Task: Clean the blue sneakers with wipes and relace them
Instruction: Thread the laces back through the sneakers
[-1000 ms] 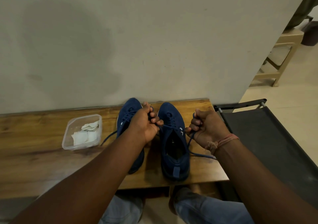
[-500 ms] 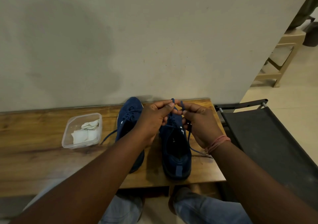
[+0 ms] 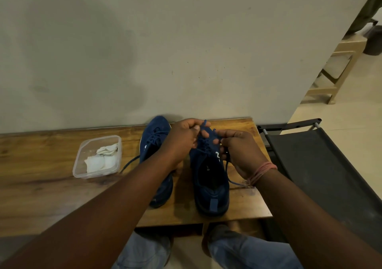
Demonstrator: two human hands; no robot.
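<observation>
The right-side blue sneaker [image 3: 209, 177] stands on the wooden bench [image 3: 41, 186], heel toward the person; left hand [image 3: 182, 140] and right hand [image 3: 237, 150] each pinch its lace [image 3: 204, 124] above the tongue — seemingly forming a knot; the left-side sneaker [image 3: 155, 138] waits beside, wipes tub [image 3: 97, 157] nearby.

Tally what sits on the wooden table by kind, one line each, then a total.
Blue sneakers: 2
Clear plastic container holding white wipes: 1
Total: 3
</observation>
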